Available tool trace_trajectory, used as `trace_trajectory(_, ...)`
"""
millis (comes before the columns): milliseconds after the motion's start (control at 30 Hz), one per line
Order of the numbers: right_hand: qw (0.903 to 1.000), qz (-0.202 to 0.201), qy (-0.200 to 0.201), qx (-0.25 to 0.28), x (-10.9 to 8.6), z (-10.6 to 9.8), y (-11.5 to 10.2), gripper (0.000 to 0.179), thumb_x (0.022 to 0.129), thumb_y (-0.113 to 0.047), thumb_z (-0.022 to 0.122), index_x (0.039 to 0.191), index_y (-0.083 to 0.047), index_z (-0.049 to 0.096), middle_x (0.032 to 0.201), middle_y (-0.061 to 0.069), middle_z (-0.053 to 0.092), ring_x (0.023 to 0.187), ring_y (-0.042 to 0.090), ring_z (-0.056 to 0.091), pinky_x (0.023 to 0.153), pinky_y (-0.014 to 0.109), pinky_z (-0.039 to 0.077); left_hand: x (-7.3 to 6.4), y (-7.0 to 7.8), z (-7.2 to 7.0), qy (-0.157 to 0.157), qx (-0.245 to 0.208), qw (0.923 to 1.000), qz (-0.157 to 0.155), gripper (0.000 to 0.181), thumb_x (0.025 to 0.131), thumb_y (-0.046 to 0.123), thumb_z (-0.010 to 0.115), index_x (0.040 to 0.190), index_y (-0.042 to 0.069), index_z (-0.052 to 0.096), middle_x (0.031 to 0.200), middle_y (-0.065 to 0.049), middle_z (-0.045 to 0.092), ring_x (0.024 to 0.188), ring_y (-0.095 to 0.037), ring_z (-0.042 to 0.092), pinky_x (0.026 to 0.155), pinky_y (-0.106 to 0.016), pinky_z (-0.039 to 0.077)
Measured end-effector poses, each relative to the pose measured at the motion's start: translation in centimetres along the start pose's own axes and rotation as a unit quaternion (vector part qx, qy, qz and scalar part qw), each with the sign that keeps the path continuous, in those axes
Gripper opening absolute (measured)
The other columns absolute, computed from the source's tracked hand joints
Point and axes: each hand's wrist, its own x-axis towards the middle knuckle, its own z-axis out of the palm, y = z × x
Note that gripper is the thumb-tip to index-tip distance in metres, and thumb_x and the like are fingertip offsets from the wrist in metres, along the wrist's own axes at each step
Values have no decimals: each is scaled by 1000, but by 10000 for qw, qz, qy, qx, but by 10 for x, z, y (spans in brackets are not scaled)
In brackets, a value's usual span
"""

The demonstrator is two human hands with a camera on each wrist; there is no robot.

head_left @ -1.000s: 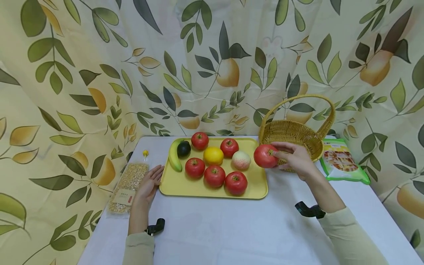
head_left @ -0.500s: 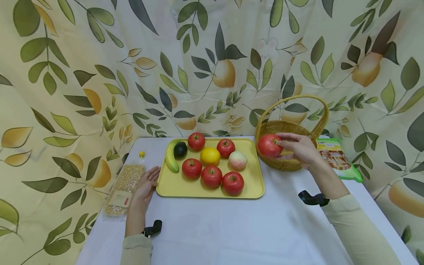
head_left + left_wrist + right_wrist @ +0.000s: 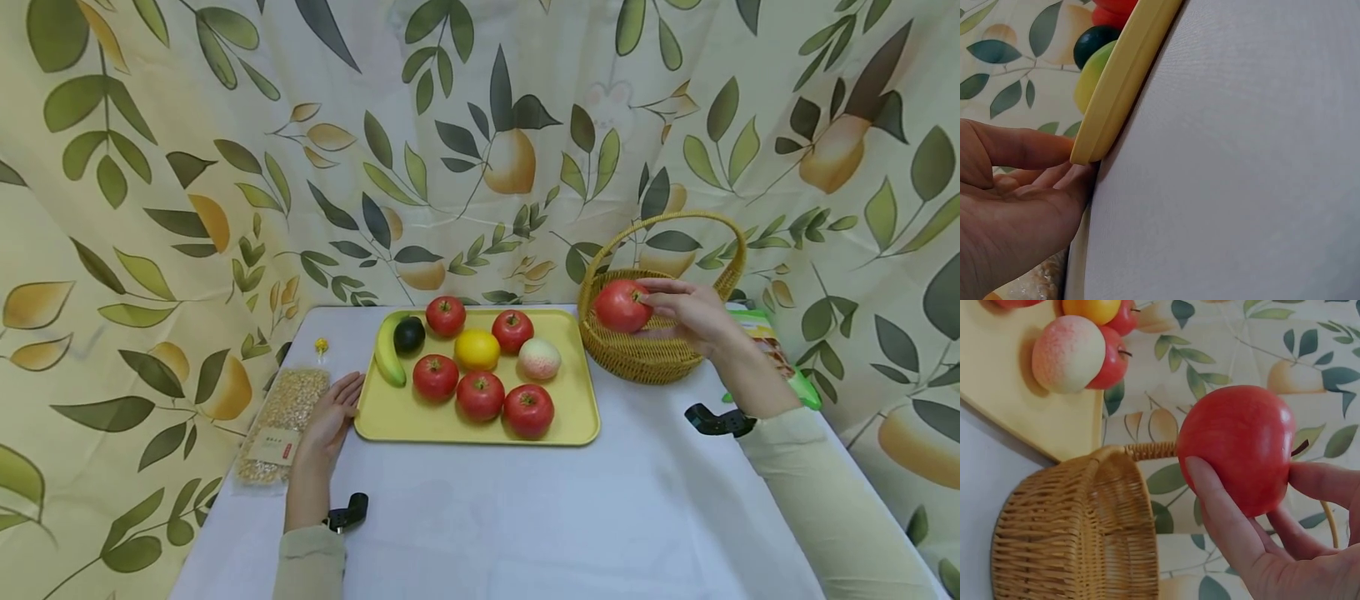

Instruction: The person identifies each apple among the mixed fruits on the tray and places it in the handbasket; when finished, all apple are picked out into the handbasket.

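Note:
Above the wicker basket (image 3: 637, 358), my right hand (image 3: 690, 312) grips a red apple (image 3: 622, 306) between thumb and fingers. In the right wrist view the apple (image 3: 1238, 447) shows its dark stem towards the hand, with the basket (image 3: 1072, 531) beside and below it. My left hand (image 3: 326, 425) lies at the left edge of the yellow tray (image 3: 465, 432), fingers mostly straight; the left wrist view has its fingertips touching the tray's rim (image 3: 1116, 94). On the tray are several red apples (image 3: 480, 396), a lemon (image 3: 477, 349), a peach (image 3: 539, 358), a banana (image 3: 388, 354) and a dark avocado (image 3: 409, 335).
A clear bag of yellow kernels (image 3: 288, 408) lies left of the left hand. Right of the basket is a green and white food packet (image 3: 802, 383), partly hidden by the right arm. The basket's tall handle (image 3: 675, 215) arches up before a leaf-patterned curtain (image 3: 480, 233).
My right hand has carried the apple from the tray's right edge, up and rightward, to over the basket. The left hand has stayed at the tray's edge.

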Motion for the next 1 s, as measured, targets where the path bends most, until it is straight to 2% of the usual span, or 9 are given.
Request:
trace_trajectory(167, 9999, 92, -51, 100, 7, -3, -4, 46, 100, -16, 69, 145, -11, 59, 159, 14, 32, 126, 32, 53, 93, 54, 57, 0, 1, -1, -39, 0, 10000, 25, 82, 87, -27, 30, 164, 0, 23, 169, -19, 28, 156, -30, 27, 128, -41, 23)
trace_trajectory(333, 9998, 193, -53, -92, 15, -6, -7, 52, 102, -17, 66, 151, -8, 51, 157, 13, 35, 123, 27, 56, 87, 49, 62, -1, 2, -3, -147, -8, 9999, 7, 82, 87, -27, 29, 164, -1, 21, 169, -19, 26, 157, -30, 25, 128, -40, 21)
trace_trajectory(467, 9995, 223, -60, -215, 22, -7, -10, 59, 103, -18, 65, 157, -5, 43, 156, 13, 36, 133, 33, 49, 88, 49, 62, -2, 1, -2, -158, 7, 9999, -33, 82, 87, -27, 30, 164, -1, 22, 169, -19, 27, 157, -29, 26, 128, -40, 22)
trace_trajectory(567, 9995, 229, -68, -186, 26, -7, -13, 59, 103, -16, 64, 157, -4, 43, 158, 15, 35, 138, 36, 44, 92, 53, 59, -3, 1, -2, -82, -7, 9999, -92, 82, 87, -26, 31, 164, 1, 24, 169, -18, 29, 156, -28, 27, 128, -39, 24)
trace_trajectory(767, 9996, 292, -18, -52, 36, -6, -13, 52, 102, -12, 65, 152, -8, 50, 149, 10, 44, 124, 27, 52, 96, 57, 56, -2, 2, -2, -39, -1, 9999, -93, 82, 87, -26, 31, 164, 1, 24, 169, -17, 29, 156, -28, 27, 128, -41, 23)
trace_trajectory(1000, 9990, 358, -26, -269, 51, -8, -11, 60, 104, -14, 61, 159, -3, 39, 151, 12, 40, 128, 30, 47, 96, 53, 57, 0, 2, -3, -69, 125, 9999, -18, 81, 87, -26, 29, 164, 0, 23, 169, -18, 28, 157, -29, 26, 128, -40, 22)
